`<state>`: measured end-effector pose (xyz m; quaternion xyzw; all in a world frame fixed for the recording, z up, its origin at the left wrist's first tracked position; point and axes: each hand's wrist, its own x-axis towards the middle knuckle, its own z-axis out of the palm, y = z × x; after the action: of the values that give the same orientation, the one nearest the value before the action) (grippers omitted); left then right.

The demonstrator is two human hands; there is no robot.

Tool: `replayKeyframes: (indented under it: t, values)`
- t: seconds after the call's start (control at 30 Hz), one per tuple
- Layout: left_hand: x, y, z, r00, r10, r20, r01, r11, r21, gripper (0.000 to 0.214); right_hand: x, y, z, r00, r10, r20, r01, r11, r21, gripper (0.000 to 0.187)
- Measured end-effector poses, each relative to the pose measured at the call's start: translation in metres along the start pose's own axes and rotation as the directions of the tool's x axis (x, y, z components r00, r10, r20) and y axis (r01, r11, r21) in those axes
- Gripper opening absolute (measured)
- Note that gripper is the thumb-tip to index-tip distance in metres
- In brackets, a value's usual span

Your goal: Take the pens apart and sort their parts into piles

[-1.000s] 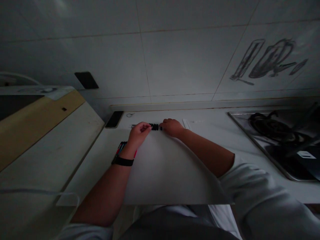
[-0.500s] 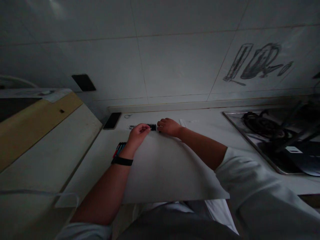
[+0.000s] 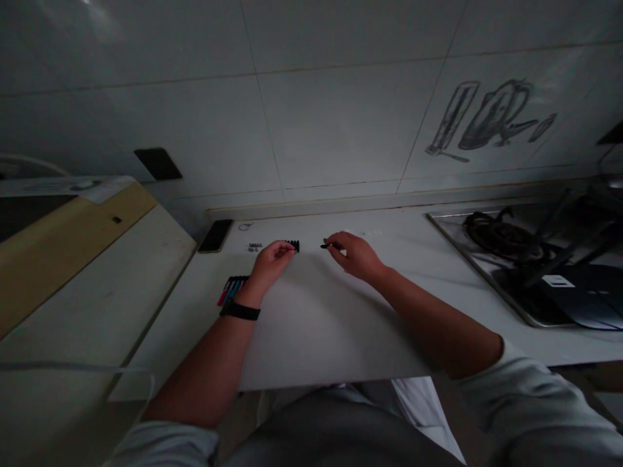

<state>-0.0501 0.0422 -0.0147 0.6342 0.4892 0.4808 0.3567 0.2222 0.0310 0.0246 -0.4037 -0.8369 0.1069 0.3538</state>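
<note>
Pinched in the right hand (image 3: 357,257), a slim black piece (image 3: 329,246) is held apart from the black strip (image 3: 294,244) gripped by the left hand (image 3: 270,257) at the far edge of the white sheet (image 3: 321,324); separation is judged in hand, and steady placement is called for.

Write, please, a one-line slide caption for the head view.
Left hand at a black strip, right hand pinching a small black piece, over a white sheet.

Short black strip (image 3: 293,245) lies flat; thin black piece (image 3: 326,246) near its right end.
</note>
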Motion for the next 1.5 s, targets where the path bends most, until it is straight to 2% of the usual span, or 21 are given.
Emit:
replayKeyframes:
  t: [0.13,0.27,0.4,0.53,0.67,0.87,1.2,1.5]
  values:
    - [0.001,0.013,0.008,1.000,0.013,-0.016,-0.013,1.000,-0.028,0.021,-0.008,0.017,0.016,0.962,0.250,-0.106,-0.212,0.937,0.278,0.029]
    - [0.002,0.034,0.019,0.999,0.014,0.037,-0.013,0.999,-0.052,0.020,-0.011,0.030,0.027,0.938,0.329,-0.112,-0.255,0.870,0.421,0.030]
    - [0.000,0.044,0.035,0.997,-0.056,0.056,0.062,0.990,-0.128,0.022,-0.016,0.035,0.026,0.928,0.341,-0.150,-0.238,0.853,0.464,0.026]
    - [-0.005,0.031,0.046,0.992,-0.115,0.052,0.124,0.971,-0.205,0.023,-0.021,0.033,0.024,0.928,0.338,-0.160,-0.232,0.856,0.461,0.027]
    - [-0.010,0.020,0.043,0.986,-0.130,0.106,0.151,0.964,-0.218,0.024,-0.023,0.027,0.023,0.940,0.323,-0.112,-0.243,0.863,0.444,0.027]
    - [-0.014,0.028,0.034,0.992,-0.083,0.091,0.101,0.970,-0.221,0.025,-0.026,0.022,0.024,0.947,0.300,-0.118,-0.231,0.886,0.402,0.018]
    - [-0.020,0.029,0.044,0.992,-0.043,0.119,0.066,0.980,-0.190,0.026,-0.028,0.011,0.024,0.964,0.237,-0.122,-0.167,0.893,0.418,0.016]
    - [-0.021,0.026,0.048,0.990,-0.049,0.131,0.077,0.974,-0.215,0.026,-0.029,0.011,0.025,0.967,0.219,-0.134,-0.150,0.905,0.397,0.013]
